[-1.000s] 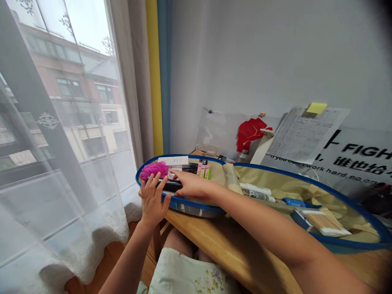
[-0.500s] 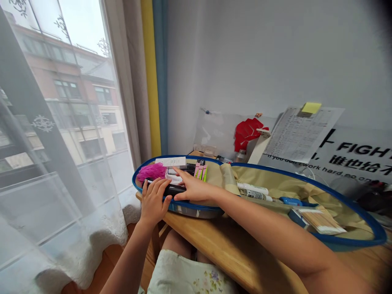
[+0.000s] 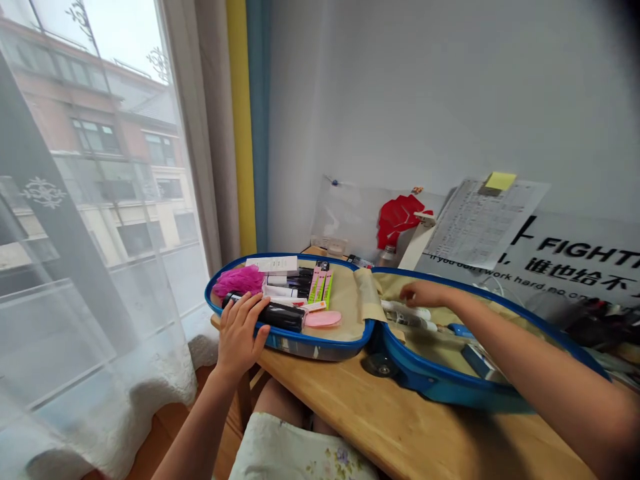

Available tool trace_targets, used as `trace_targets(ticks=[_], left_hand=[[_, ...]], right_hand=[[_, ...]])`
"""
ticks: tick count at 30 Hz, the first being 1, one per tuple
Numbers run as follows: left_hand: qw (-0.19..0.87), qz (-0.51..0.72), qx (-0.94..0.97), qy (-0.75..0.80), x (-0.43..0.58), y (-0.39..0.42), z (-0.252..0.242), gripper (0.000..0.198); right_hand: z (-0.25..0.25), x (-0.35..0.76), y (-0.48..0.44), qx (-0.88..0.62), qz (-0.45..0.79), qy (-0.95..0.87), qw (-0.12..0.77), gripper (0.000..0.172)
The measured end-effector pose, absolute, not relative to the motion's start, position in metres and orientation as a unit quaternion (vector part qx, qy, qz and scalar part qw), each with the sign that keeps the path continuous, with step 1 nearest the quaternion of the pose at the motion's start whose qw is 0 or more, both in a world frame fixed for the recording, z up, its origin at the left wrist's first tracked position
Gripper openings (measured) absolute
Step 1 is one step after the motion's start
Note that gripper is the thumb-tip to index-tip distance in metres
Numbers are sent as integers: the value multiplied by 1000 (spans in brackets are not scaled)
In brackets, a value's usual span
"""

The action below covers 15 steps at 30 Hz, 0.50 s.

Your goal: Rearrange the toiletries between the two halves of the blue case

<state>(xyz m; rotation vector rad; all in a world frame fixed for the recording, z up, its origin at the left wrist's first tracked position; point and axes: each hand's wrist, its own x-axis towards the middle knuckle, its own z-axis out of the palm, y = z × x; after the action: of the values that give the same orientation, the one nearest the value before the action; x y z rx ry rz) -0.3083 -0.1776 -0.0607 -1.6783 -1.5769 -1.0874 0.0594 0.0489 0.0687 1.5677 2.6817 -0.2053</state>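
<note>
A suitcase with a blue rim (image 3: pixel 345 345) lies spread on the wooden table, its two halves side by side. My left hand (image 3: pixel 241 333) rests over the near edge of the left half, fingers spread across one end of a black cylindrical container (image 3: pixel 283 316). A pink oval-ended item (image 3: pixel 323 319) lies at the container's other end. Behind them are a magenta mesh bath puff (image 3: pixel 239 281), a white box (image 3: pixel 271 265), several tubes and pink-green packets (image 3: pixel 320 285). My right hand (image 3: pixel 425 294) hovers over the right half, fingers loosely bent down, near white tubes (image 3: pixel 413 315); no held thing shows.
A dark blue box (image 3: pixel 479 360) and a blue item (image 3: pixel 460 330) lie in the right half, partly behind my right forearm. The table's front edge (image 3: pixel 320 400) runs near my lap. Papers (image 3: pixel 487 220) and a small bottle (image 3: pixel 387 256) stand behind; curtains hang left.
My right hand has left the black container and swung right over the other half. The pink oval-ended item is now uncovered. My left hand stays on the container. The view has shifted slightly.
</note>
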Motion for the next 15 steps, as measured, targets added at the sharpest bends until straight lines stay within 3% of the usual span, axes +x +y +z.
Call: trace_targets(ticks=[8, 15], left_hand=[[305, -417, -627, -583, -308, -177, -60, 45], [305, -414, -626, -587, -307, -177, -60, 44]], right_hand=[[29, 81, 59, 510, -47, 857, 50, 36], [15, 78, 63, 493, -62, 868, -1, 13]])
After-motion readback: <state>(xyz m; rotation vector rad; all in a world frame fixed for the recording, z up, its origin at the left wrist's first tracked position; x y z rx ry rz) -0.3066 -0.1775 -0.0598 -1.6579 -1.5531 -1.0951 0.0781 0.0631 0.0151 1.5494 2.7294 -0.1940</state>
